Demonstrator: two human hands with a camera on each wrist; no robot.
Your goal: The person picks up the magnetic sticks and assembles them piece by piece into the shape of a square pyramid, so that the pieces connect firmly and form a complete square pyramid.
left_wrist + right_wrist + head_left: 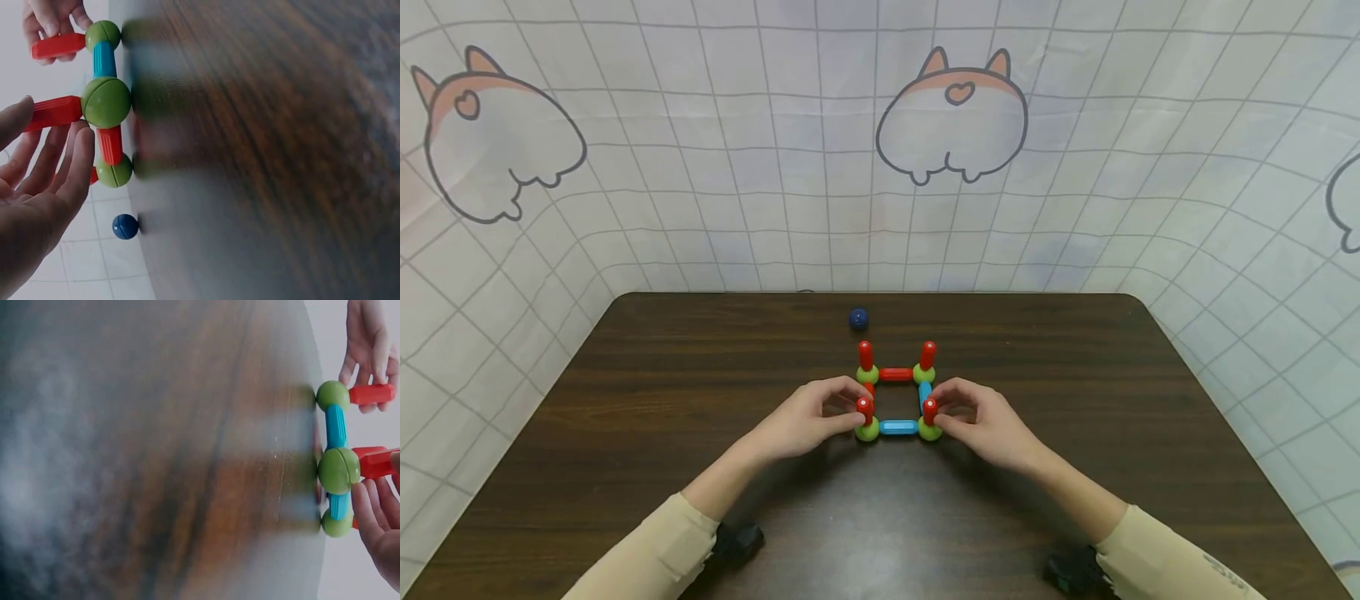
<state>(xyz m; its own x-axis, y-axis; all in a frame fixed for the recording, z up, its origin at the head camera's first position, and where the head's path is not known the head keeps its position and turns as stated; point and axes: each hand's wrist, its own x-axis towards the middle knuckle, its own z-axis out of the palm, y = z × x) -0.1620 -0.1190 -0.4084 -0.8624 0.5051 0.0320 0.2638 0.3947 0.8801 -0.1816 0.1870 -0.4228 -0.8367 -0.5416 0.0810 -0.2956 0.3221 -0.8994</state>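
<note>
A square frame of green balls and rods lies on the table. Two of its flat rods are red, including the far red rod [896, 375]; the other two are blue, including the near blue rod [898, 427]. From each corner ball a red rod stands up. My left hand [805, 423] pinches the near left upright red rod [57, 113] above its green ball [107, 102], thumb on the near side. My right hand [994, 423] pinches the near right upright red rod [930, 411] above its green ball [338, 470]. Its fingertips are partly hidden in the head view.
A dark blue ball [858, 318] lies behind the frame, close to the table's back edge. The dark wooden table [700, 358] meets a white grid-patterned curtain [760, 167] at the back and sides. Black devices [739, 543] sit under both forearms.
</note>
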